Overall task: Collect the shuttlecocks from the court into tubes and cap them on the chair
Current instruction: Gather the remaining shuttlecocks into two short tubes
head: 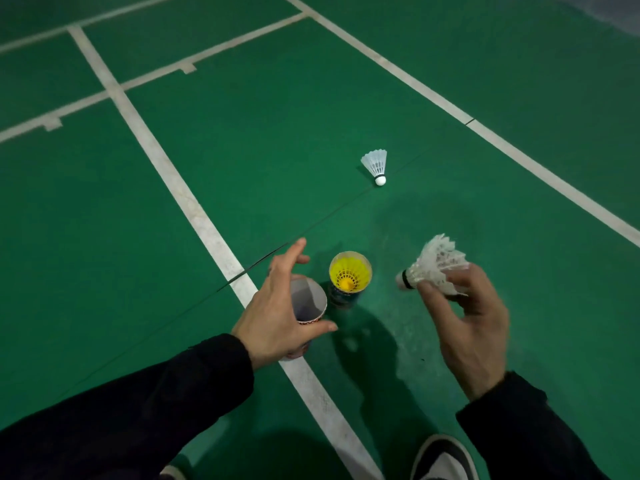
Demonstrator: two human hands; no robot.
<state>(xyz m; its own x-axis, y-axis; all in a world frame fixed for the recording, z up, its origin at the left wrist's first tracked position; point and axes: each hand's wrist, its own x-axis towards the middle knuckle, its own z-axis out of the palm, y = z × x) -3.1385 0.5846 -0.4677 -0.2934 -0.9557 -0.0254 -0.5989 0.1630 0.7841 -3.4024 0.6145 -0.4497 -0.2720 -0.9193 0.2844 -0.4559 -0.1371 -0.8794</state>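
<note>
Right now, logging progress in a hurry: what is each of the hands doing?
Left hand: closed around the empty open tube.
Right hand: holding a white shuttlecock.

This is a badminton court. The floor [284, 109] is green with white lines [162, 168] painted on it. A white shuttlecock [376, 165] lies there.

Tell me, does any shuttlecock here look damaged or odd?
Yes. The white feather shuttlecock in the right hand has ragged, splayed feathers, so it looks worn. The white shuttlecock on the court looks neat and intact.
</note>
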